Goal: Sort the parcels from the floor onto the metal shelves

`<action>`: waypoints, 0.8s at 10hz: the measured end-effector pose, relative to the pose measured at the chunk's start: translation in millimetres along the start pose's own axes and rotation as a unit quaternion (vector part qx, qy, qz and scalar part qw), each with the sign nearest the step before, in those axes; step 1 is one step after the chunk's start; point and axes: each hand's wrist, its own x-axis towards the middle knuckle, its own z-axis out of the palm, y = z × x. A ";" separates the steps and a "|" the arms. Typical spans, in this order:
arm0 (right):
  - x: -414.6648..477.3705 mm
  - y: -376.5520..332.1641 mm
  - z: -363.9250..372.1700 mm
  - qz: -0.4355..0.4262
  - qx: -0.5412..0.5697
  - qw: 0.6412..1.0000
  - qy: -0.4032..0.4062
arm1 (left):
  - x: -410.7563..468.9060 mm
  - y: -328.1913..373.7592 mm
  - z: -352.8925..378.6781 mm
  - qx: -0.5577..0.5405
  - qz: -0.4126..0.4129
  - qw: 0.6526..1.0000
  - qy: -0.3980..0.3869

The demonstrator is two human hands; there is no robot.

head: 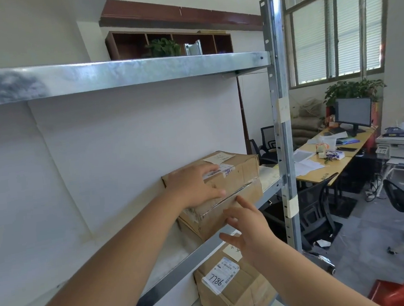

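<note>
Parcel in hand: brown cardboard box [236, 171], taped seam, white labels on top. It sits on the middle metal shelf [172, 275], towards its right end. Its near corner is at or just over the front rail; we cannot tell which.

Left hand [191, 185]: lies flat on the box top, fingers straight and spread, tips reaching the front top edge. It presses rather than grips.

Right hand [251, 229]: just below and to the right of the left hand, fingers splayed, holding nothing. The index tip is at the box's front face; we cannot confirm contact.

Surroundings:
- Beyond both hands to the right is the upright post [282, 121], near the box's far end.
- Directly under the right hand, one level down, is a second parcel [235, 294] with a label hand-marked 7786.
- Above the hands is the upper shelf [116, 73].
- Well off to the right of the right hand is a desk [319, 164] with a monitor [353, 112].

Step, as we judge it: the end of placing this parcel, seating it on the shelf.

Next move, as we judge it: a flat push on the front face to slide the box back, with the left palm steadying the top. Then both hands come away for the next parcel. The parcels on the floor are not in view.
</note>
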 end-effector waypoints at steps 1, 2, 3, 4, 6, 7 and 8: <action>2.7 -4.8 -4.5 0.012 -0.023 1.000 -0.015 | 4.2 -4.4 8.0 -0.039 -0.003 0.998 0.041; 1.3 -10.0 -7.8 0.026 -0.045 0.998 -0.040 | 2.5 -3.5 18.8 -0.086 -0.018 0.988 0.124; 3.5 -12.8 -11.1 0.027 -0.067 0.996 -0.050 | 0.6 -0.2 27.9 -0.119 -0.021 0.973 0.197; 6.9 -12.8 -13.6 0.023 -0.075 0.996 -0.047 | -5.8 0.9 34.7 -0.147 -0.028 0.963 0.225; 14.9 5.8 -25.4 -0.040 -0.103 0.993 -0.037 | -33.0 -23.1 52.0 -0.105 0.010 0.959 0.264; 6.4 18.7 -26.3 -0.116 -0.132 0.984 -0.031 | -58.5 -45.4 54.7 -0.053 -0.016 0.969 0.241; -1.3 30.4 -21.8 -0.180 -0.180 0.966 -0.039 | -86.2 -61.2 52.1 -0.073 -0.076 0.972 0.212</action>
